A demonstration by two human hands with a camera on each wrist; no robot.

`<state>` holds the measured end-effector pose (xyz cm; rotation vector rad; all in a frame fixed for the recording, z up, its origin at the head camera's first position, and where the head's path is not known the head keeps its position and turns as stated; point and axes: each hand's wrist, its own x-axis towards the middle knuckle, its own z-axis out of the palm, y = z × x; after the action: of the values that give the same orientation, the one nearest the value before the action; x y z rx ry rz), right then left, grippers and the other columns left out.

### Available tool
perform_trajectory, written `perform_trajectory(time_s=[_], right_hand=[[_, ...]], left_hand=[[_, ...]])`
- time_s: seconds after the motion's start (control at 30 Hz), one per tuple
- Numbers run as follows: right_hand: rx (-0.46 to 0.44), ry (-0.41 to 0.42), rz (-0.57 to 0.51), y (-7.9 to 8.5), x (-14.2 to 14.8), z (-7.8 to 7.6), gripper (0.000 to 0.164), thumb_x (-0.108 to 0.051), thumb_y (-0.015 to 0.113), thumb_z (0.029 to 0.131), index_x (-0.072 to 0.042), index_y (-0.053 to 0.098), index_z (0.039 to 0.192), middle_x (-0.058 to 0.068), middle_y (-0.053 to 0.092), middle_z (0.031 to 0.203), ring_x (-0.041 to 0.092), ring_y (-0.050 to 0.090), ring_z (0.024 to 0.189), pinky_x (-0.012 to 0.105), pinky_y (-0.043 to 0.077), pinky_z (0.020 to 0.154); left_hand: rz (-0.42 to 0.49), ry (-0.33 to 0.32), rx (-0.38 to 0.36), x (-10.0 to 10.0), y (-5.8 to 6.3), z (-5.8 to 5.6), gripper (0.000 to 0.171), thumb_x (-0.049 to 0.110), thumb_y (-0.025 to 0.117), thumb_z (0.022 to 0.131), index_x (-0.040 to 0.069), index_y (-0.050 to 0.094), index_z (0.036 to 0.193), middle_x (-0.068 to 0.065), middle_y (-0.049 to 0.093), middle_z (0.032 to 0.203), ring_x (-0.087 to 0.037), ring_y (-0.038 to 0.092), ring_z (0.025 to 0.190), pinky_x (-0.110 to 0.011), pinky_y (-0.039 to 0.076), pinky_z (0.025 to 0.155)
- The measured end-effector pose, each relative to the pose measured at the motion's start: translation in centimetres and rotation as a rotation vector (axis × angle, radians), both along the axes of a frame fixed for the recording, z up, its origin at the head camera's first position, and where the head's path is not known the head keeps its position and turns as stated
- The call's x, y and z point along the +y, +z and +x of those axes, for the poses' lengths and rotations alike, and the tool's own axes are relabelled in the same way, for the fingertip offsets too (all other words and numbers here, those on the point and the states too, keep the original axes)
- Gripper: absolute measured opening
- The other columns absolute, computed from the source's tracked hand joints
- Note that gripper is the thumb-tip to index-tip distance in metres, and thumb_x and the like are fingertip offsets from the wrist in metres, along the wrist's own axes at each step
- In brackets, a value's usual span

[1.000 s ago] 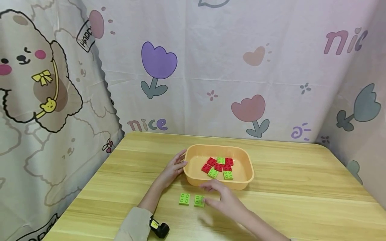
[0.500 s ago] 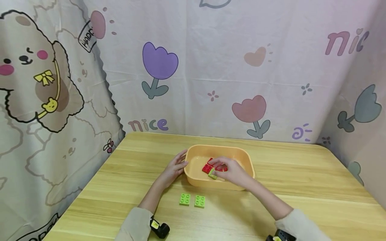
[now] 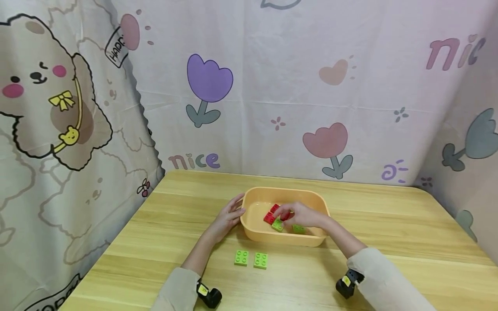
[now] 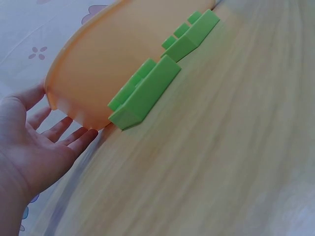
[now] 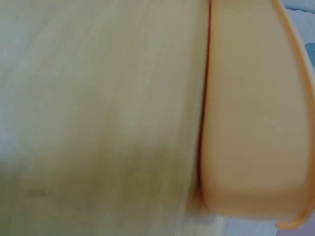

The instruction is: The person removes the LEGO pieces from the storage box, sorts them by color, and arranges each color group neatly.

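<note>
An orange plastic tray (image 3: 280,238) holds red building bricks (image 3: 269,218) and green building bricks (image 3: 298,229). My left hand (image 3: 227,221) rests against the tray's left end; in the left wrist view its fingers lie spread along the outer wall, thumb at the rim. My right hand (image 3: 303,216) reaches inside the tray, thumb and fingers bent over a red brick (image 3: 287,215); whether it pinches one is hidden. Two green bricks, a left one (image 3: 241,258) and a right one (image 3: 260,260), lie side by side on the table before the tray.
Everything stands on a wood-grain table (image 3: 186,198). A printed curtain (image 3: 272,86) hangs behind it and at both sides. Black wrist cameras sit on the left sleeve (image 3: 177,289) and the right sleeve (image 3: 385,276). The right wrist view shows the tray's outer wall (image 5: 256,113).
My right hand has gone from beside the right green brick on the table up into the tray, then moved only slightly among the bricks. My left hand has stayed at the tray's end.
</note>
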<state>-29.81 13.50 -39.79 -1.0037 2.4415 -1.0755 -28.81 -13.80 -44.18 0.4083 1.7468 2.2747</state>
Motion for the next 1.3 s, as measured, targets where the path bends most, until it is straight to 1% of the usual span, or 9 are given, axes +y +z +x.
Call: perform_trajectory(time_s=[0.07, 0.1, 0.27, 0.37, 0.57, 0.77, 0.93, 1.1, 1.3], right_hand=[[-0.019, 0.004, -0.006, -0.3, 0.1, -0.2, 0.028, 0.002, 0.065, 0.079, -0.004, 0.065, 0.107, 0.006, 0.062, 0.094, 0.019, 0.054, 0.086, 0.028, 0.048, 0.071], [-0.028, 0.001, -0.013, -0.2, 0.1, 0.1, 0.027, 0.003, 0.065, 0.08, -0.003, 0.065, 0.106, 0.008, 0.062, 0.094, 0.02, 0.054, 0.085, 0.027, 0.048, 0.07], [-0.018, -0.005, -0.013, -0.6, -0.1, 0.0, 0.025, 0.002, 0.065, 0.08, -0.002, 0.065, 0.105, 0.008, 0.062, 0.091, 0.02, 0.055, 0.081, 0.027, 0.049, 0.066], [0.015, 0.005, 0.012, -1.0, -0.1, -0.2, 0.026, 0.0, 0.066, 0.08, -0.005, 0.065, 0.106, 0.004, 0.06, 0.091, 0.017, 0.054, 0.079, 0.026, 0.049, 0.066], [0.089, 0.03, 0.03, -1.3, -0.1, -0.3, 0.031, 0.004, 0.067, 0.077, -0.006, 0.064, 0.106, 0.003, 0.056, 0.092, 0.018, 0.052, 0.078, 0.026, 0.048, 0.064], [0.129, 0.01, 0.055, -1.7, -0.1, -0.5, 0.031, 0.003, 0.07, 0.076, -0.007, 0.065, 0.105, 0.0, 0.054, 0.09, 0.017, 0.051, 0.076, 0.025, 0.046, 0.063], [0.122, -0.013, 0.075, -1.7, -0.1, -0.4, 0.03, 0.0, 0.071, 0.076, -0.008, 0.065, 0.105, -0.001, 0.055, 0.087, 0.014, 0.051, 0.075, 0.025, 0.047, 0.063], [0.115, -0.011, 0.082, -1.5, -0.2, -0.3, 0.029, -0.002, 0.071, 0.077, -0.007, 0.065, 0.105, -0.001, 0.056, 0.086, 0.014, 0.051, 0.075, 0.025, 0.047, 0.064], [0.112, -0.018, 0.087, -1.3, -0.1, -0.1, 0.028, -0.003, 0.07, 0.078, -0.007, 0.066, 0.105, -0.001, 0.056, 0.088, 0.014, 0.05, 0.074, 0.024, 0.046, 0.062]], left_hand=[[0.003, -0.002, -0.002, 0.1, -0.1, -0.1, 0.057, 0.003, 0.048, 0.094, 0.007, 0.023, 0.145, -0.022, 0.02, 0.146, -0.035, 0.027, 0.13, -0.041, 0.034, 0.1], [0.003, -0.001, -0.004, 0.1, -0.1, -0.1, 0.057, 0.003, 0.048, 0.094, 0.007, 0.023, 0.145, -0.022, 0.02, 0.146, -0.035, 0.026, 0.13, -0.041, 0.033, 0.1], [0.002, 0.0, -0.014, 0.1, -0.1, -0.3, 0.057, 0.002, 0.047, 0.094, 0.007, 0.023, 0.145, -0.022, 0.02, 0.146, -0.035, 0.026, 0.13, -0.042, 0.032, 0.101], [-0.004, 0.004, -0.006, 0.0, 0.0, -0.2, 0.058, 0.003, 0.048, 0.094, 0.006, 0.022, 0.145, -0.023, 0.019, 0.146, -0.036, 0.026, 0.13, -0.042, 0.032, 0.101], [-0.006, 0.011, -0.006, 0.1, 0.1, -0.1, 0.057, 0.003, 0.048, 0.094, 0.006, 0.022, 0.145, -0.022, 0.02, 0.146, -0.035, 0.026, 0.13, -0.042, 0.033, 0.101], [-0.003, 0.015, -0.012, 0.2, 0.1, 0.0, 0.056, 0.002, 0.047, 0.094, 0.007, 0.023, 0.145, -0.021, 0.02, 0.146, -0.035, 0.027, 0.13, -0.042, 0.033, 0.101], [-0.011, 0.013, -0.011, 0.2, 0.2, 0.1, 0.056, 0.003, 0.047, 0.094, 0.007, 0.023, 0.145, -0.022, 0.02, 0.146, -0.035, 0.027, 0.13, -0.042, 0.033, 0.101], [-0.016, 0.009, -0.01, 0.1, 0.3, 0.0, 0.057, 0.005, 0.048, 0.094, 0.007, 0.023, 0.145, -0.022, 0.021, 0.146, -0.035, 0.027, 0.13, -0.042, 0.033, 0.1], [-0.024, 0.01, -0.006, 0.2, 0.3, 0.0, 0.056, 0.004, 0.047, 0.094, 0.006, 0.022, 0.145, -0.023, 0.021, 0.146, -0.036, 0.027, 0.13, -0.043, 0.033, 0.1]])
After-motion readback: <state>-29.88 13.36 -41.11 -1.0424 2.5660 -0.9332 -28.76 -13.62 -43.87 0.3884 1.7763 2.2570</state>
